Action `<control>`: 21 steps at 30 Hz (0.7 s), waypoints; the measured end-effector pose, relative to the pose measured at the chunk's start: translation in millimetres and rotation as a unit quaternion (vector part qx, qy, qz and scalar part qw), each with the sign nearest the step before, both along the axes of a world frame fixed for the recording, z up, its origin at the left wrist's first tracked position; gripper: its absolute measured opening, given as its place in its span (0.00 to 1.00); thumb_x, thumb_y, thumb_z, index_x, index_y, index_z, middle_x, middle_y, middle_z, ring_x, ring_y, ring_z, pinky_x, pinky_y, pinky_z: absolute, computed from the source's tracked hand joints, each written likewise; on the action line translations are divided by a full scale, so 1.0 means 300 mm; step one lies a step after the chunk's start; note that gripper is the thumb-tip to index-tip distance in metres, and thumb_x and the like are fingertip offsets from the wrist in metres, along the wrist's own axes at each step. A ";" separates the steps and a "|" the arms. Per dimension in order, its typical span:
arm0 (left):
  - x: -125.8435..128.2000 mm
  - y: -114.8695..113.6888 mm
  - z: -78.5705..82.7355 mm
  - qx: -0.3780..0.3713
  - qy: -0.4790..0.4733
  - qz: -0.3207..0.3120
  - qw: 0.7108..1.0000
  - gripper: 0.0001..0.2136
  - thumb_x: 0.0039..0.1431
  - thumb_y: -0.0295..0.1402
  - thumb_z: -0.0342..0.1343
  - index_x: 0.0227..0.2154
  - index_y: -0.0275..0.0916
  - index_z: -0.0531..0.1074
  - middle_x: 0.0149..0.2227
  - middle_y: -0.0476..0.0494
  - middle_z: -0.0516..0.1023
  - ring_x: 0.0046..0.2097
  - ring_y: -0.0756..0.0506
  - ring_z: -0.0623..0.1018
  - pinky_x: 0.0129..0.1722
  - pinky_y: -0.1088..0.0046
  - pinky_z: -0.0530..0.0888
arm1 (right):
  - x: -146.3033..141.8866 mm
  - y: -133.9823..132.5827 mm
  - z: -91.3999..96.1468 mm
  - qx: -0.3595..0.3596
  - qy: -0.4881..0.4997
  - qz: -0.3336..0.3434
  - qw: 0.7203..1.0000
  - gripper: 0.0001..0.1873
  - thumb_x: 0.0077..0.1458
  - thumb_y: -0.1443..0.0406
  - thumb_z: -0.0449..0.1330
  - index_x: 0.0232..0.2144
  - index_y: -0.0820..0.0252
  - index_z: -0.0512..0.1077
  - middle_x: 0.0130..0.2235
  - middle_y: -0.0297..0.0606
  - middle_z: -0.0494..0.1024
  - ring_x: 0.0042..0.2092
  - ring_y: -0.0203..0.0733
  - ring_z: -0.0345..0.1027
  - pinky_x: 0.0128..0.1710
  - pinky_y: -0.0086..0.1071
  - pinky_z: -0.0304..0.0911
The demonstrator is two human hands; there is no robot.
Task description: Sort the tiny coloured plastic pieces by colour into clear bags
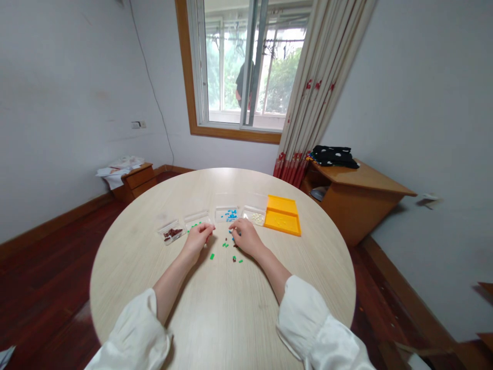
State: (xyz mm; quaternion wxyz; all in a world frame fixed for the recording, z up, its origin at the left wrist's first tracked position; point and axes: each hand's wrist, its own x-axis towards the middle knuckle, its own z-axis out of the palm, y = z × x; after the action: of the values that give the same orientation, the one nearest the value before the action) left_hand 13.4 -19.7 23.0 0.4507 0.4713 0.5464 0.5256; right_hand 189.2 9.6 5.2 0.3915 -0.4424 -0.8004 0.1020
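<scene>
Both my hands rest on a round pale wooden table. My left hand is curled, fingers pressed together at the edge of a clear tray holding green pieces; what it holds is too small to name. My right hand lies palm down with fingers bent over a blue piece just below a clear tray of blue pieces. Several small green and brown pieces lie loose between and in front of my hands.
A clear tray of brown pieces sits at the left, a clear tray of white pieces and a yellow tray at the right. A wooden desk with dark cloth stands by the curtain, and a low cabinet at the left wall.
</scene>
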 end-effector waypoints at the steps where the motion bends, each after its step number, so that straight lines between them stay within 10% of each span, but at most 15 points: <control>1: 0.001 0.000 0.001 0.001 -0.001 0.002 1.000 0.16 0.37 0.47 0.58 0.19 0.37 0.67 0.16 0.56 0.61 0.19 0.55 0.58 0.20 0.78 0.53 | -0.003 -0.005 -0.001 -0.003 -0.017 -0.007 1.000 0.09 0.49 0.74 0.56 0.30 0.60 0.75 0.35 0.40 0.76 0.41 0.43 0.67 0.44 0.38 0.60; 21: 0.008 -0.007 0.023 0.031 0.021 0.045 0.998 0.15 0.37 0.46 0.56 0.17 0.37 0.66 0.15 0.56 0.60 0.20 0.53 0.58 0.22 0.77 0.54 | -0.022 0.015 -0.045 -0.006 -0.055 -0.001 0.998 0.12 0.53 0.76 0.55 0.36 0.61 0.74 0.38 0.43 0.75 0.44 0.44 0.65 0.45 0.39 0.57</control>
State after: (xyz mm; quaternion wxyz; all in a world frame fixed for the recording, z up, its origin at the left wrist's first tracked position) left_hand 15.7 -21.8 29.9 0.4002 0.4709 0.5598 0.5519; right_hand 182.7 14.2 -8.3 0.3441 -0.4506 -0.8197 0.0817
